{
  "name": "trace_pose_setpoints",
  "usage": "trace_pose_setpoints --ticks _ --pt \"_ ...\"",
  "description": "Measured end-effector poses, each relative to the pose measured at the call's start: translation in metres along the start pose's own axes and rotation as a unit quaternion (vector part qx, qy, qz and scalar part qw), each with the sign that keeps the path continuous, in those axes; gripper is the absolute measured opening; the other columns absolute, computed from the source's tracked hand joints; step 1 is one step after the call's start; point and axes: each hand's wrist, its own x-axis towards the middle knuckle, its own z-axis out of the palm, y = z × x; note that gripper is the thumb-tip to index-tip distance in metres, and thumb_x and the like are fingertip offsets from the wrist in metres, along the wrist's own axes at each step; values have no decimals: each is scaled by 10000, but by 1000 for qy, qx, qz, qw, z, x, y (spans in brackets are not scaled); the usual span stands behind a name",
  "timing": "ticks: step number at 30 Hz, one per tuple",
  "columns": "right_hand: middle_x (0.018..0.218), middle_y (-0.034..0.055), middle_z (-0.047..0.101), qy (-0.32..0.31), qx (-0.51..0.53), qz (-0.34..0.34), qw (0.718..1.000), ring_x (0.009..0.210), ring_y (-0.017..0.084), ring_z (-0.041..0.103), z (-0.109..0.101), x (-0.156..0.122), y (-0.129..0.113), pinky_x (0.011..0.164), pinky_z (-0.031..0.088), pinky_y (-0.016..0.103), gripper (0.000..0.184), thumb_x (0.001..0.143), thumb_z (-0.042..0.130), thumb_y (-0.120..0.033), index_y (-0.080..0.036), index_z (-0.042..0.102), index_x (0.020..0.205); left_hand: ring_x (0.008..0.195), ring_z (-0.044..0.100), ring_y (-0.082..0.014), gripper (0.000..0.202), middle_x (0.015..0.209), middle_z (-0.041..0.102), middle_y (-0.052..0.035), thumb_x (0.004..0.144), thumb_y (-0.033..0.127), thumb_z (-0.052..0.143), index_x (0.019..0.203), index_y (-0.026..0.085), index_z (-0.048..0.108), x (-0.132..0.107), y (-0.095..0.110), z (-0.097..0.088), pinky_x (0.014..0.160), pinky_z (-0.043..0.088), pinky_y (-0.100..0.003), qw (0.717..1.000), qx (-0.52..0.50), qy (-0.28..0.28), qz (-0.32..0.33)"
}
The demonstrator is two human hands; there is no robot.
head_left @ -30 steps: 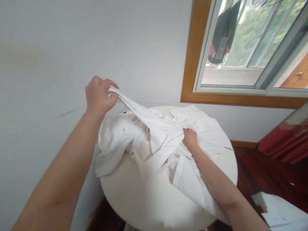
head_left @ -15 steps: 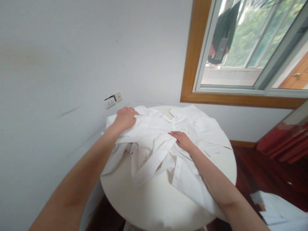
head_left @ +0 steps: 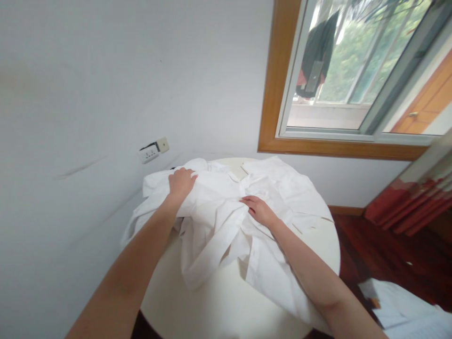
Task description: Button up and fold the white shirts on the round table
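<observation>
A white shirt [head_left: 215, 207] lies crumpled across a round white table [head_left: 212, 306], with a collar-like band at its far side and loose folds draping toward me. On its far left part, my left hand [head_left: 181, 182] has its fingers curled into the cloth. My right hand [head_left: 259, 210] is near the middle of the shirt, thumb and fingers closed on a fold. The fingertips of both hands are partly hidden by fabric. Cloth hangs past the table's left edge, and a long panel stretches under my right forearm.
A wall with a power socket [head_left: 149, 153] borders the table at the left and back. A wood-framed window [head_left: 268, 117] is at the upper right. Red-and-white curtain [head_left: 399, 207] hangs at the right. More white cloth or paper [head_left: 402, 306] lies low at the right, above the dark red floor.
My left hand has shifted slightly down, and the cloth beside it now spreads further over the table's left edge. My right hand stays on the same fold. The view has turned slightly right.
</observation>
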Motion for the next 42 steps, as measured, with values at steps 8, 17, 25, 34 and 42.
trace_pose_setpoints --ticks 8,17,25,34,42 --pt "1301 28 598 -79 -23 -52 995 1161 192 518 -6 5 -22 975 370 365 418 870 475 -133 -269 586 1250 1159 462 -368 317 1143 572 -204 855 134 384 995 87 665 -8 10 -3 937 330 -528 996 -10 84 41" --pt "1227 36 645 -111 20 -53 992 1175 176 535 0 5 -29 989 375 342 422 830 443 -97 -224 623 1190 1154 548 -233 345 1185 636 -151 917 223 378 1115 134 645 -30 103 56 988 412 -362 957 -105 -66 263" --pt "1442 55 458 -33 -111 208 971 1393 268 279 -13 -4 -3 1112 207 522 450 920 403 -310 -258 504 1355 1345 387 -297 625 1449 428 -159 901 533 399 1403 164 442 -61 88 126 1112 286 -439 975 -74 -86 193" --pt "1576 73 166 -170 -137 206 954 1436 339 111 -9 -25 10 1092 53 633 614 911 307 -646 -357 334 1452 1371 342 -296 689 1486 376 -145 888 613 357 1436 196 389 -58 90 125 1124 244 -440 974 -72 -121 179" --pt "1496 100 363 -102 -119 162 974 1399 309 250 -25 -29 1 1087 160 609 447 914 477 -473 -285 537 1315 1256 473 -233 441 1322 563 -121 934 412 404 1282 180 546 -52 92 83 1052 353 -398 963 -126 -110 212"
